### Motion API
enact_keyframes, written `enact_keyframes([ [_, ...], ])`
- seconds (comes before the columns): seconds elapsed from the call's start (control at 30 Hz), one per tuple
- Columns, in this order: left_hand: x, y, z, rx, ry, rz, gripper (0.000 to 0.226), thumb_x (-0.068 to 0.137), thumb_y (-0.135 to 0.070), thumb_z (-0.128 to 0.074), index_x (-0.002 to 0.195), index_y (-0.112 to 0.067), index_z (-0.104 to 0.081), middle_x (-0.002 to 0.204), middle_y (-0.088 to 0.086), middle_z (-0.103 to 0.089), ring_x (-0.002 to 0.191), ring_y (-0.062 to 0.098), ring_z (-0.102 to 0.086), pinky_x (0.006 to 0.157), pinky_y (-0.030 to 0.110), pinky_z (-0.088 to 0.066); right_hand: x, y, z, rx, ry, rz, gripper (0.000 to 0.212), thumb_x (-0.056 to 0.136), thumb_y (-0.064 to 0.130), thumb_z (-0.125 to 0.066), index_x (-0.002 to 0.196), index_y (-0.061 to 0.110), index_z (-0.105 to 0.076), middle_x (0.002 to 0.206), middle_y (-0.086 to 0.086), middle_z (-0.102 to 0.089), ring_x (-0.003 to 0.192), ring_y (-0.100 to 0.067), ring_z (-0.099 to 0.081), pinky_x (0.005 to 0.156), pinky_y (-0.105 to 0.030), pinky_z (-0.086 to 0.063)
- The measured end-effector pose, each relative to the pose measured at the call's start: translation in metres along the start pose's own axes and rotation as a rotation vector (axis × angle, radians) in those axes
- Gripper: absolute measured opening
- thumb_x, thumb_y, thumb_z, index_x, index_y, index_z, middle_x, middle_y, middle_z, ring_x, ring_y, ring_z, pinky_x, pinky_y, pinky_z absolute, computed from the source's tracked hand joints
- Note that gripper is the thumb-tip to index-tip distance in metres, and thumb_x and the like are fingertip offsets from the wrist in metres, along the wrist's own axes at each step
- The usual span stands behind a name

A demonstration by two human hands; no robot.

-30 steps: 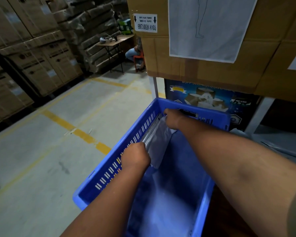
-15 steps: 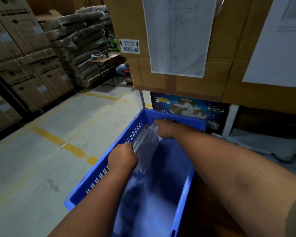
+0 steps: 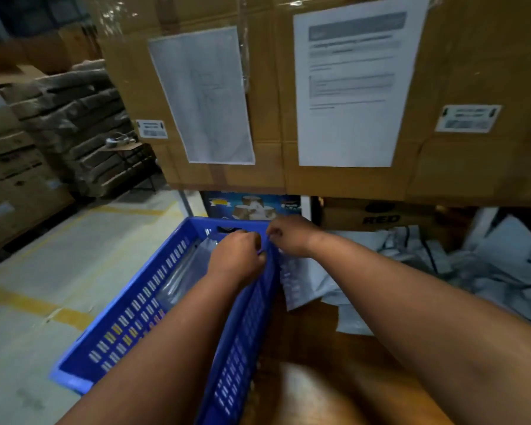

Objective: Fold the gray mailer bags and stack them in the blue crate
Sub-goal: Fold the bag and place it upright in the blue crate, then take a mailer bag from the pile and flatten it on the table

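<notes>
Glossy slotted plastic blue crate [image 3: 154, 305], smooth gray plastic-film mailer bags [image 3: 500, 265], matt brown cardboard boxes [image 3: 472, 167].

Two bare forearms, with no sleeve, watch or glove showing, run in from about 7 and 4 o'clock and end in the left hand [image 3: 238, 259] and the right hand [image 3: 290, 237], both without rings, near the frame's centre.

Blue plastic slotted crate [image 3: 154, 305], walls pierced by rows of pale slits. Gray glossy mailer bags [image 3: 503, 265], edged with dark strips. Brown cardboard boxes [image 3: 472, 167] bearing white paper sheets [image 3: 350, 87] with gray printed bands. Pale gray concrete floor [image 3: 43, 271] crossed by yellow painted lines [image 3: 22, 302].
</notes>
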State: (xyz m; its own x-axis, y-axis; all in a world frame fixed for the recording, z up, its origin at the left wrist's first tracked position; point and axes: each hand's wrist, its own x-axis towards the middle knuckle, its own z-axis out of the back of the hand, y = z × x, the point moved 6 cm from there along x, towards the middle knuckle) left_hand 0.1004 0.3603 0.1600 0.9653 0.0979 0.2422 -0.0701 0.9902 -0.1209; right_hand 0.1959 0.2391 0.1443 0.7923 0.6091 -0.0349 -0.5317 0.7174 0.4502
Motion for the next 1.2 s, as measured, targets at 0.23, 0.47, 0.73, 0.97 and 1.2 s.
enact_keyframes([
  [0.23, -0.018, -0.118, -0.065, -0.043, 0.314, -0.277, 0.066, 0.088, -0.051, -0.074, 0.146, -0.028, -0.052, 0.144, 0.004, -0.056, 0.127, 0.03, -0.057, 0.098, 0.041, -0.053, -0.116, -0.129, 0.017, -0.043, 0.018, -0.225, 0.032, 0.105, 0.044, -0.059, 0.134, 0.031, -0.064, 0.142, 0.001, -0.058, 0.121, -0.024, -0.059, 0.103, -0.044, -0.053],
  [0.47, -0.048, -0.184, -0.152, -0.068, 0.525, -0.407, 0.071, 0.087, -0.051, -0.078, 0.147, -0.026, -0.052, 0.143, 0.006, -0.056, 0.128, 0.03, -0.058, 0.105, 0.039, -0.05, -0.214, -0.215, -0.013, -0.188, 0.018, -0.403, 0.036, 0.104, 0.044, -0.059, 0.135, 0.028, -0.064, 0.146, -0.007, -0.054, 0.126, -0.031, -0.057, 0.101, -0.039, -0.052],
  [0.73, -0.081, -0.195, -0.221, 0.037, 0.512, -0.436, 0.042, 0.1, -0.023, -0.05, 0.141, -0.021, -0.057, 0.149, 0.018, -0.046, 0.131, 0.041, -0.052, 0.107, 0.048, -0.049, -0.285, -0.261, -0.077, -0.274, 0.119, -0.491, 0.059, 0.09, 0.051, -0.07, 0.146, 0.041, -0.054, 0.146, -0.007, -0.056, 0.127, -0.035, -0.058, 0.101, -0.044, -0.055],
  [0.97, -0.075, -0.182, -0.245, -0.091, 0.494, -0.262, 0.078, 0.09, -0.021, -0.062, 0.162, -0.025, -0.03, 0.16, 0.01, -0.034, 0.135, 0.041, -0.046, 0.111, 0.045, -0.043, -0.266, -0.273, -0.118, -0.195, 0.133, -0.566, 0.083, 0.102, 0.032, -0.061, 0.169, 0.033, -0.013, 0.177, -0.003, -0.009, 0.156, -0.037, -0.03, 0.121, -0.046, -0.039],
  [1.2, -0.069, -0.184, -0.241, -0.125, 0.442, -0.266, 0.061, 0.083, -0.029, -0.063, 0.143, -0.027, -0.052, 0.142, 0.01, -0.059, 0.125, 0.036, -0.059, 0.102, 0.042, -0.053, -0.263, -0.265, -0.105, -0.154, -0.013, -0.537, 0.066, 0.098, 0.033, -0.06, 0.159, 0.031, -0.036, 0.154, -0.006, -0.047, 0.129, -0.036, -0.056, 0.098, -0.042, -0.053],
])
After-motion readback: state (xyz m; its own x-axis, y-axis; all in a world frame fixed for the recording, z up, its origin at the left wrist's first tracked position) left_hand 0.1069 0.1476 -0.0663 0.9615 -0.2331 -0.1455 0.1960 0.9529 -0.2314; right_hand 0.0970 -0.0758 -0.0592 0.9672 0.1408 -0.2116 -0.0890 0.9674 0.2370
